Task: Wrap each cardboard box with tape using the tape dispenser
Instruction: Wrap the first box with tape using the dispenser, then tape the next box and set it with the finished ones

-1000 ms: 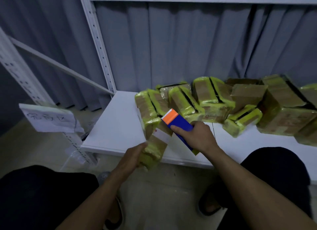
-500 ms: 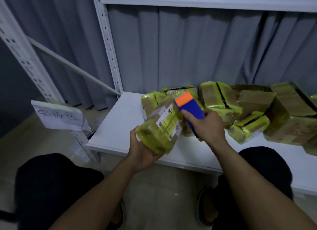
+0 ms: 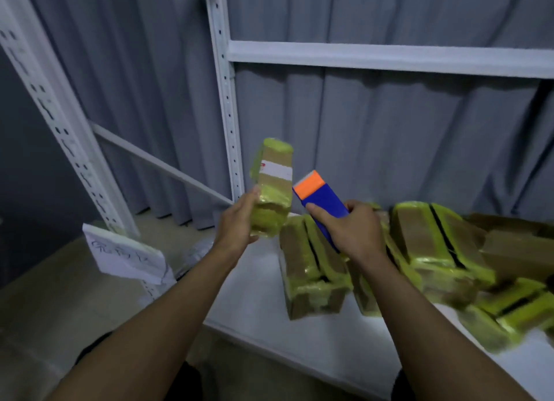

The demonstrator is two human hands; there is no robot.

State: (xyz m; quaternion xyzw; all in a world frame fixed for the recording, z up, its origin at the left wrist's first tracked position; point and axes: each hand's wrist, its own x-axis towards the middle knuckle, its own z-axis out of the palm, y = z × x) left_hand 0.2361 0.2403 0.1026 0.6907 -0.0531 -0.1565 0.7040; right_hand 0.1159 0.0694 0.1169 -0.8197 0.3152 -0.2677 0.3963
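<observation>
The left hand (image 3: pixel 239 221) has lifted the box (image 3: pixel 273 188) upright, clear of the shelf (image 3: pixel 257 298). The right hand (image 3: pixel 356 230) grips the dispenser (image 3: pixel 322 200) beside it. Another wrap looks ready.

Bare strip of white shelf (image 3: pixel 254 295) left and front of taped boxes (image 3: pixel 311 269). Pile blocks right side. Upright post (image 3: pixel 224 101) behind, upper beam (image 3: pixel 389 57) overhead, diagonal brace (image 3: pixel 162 164) left.

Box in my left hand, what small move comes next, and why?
Probably bring the tape dispenser in the right hand onto the box: the left hand holds it upright, brown cardboard shows near its top, and the dispenser sits just beside it.
</observation>
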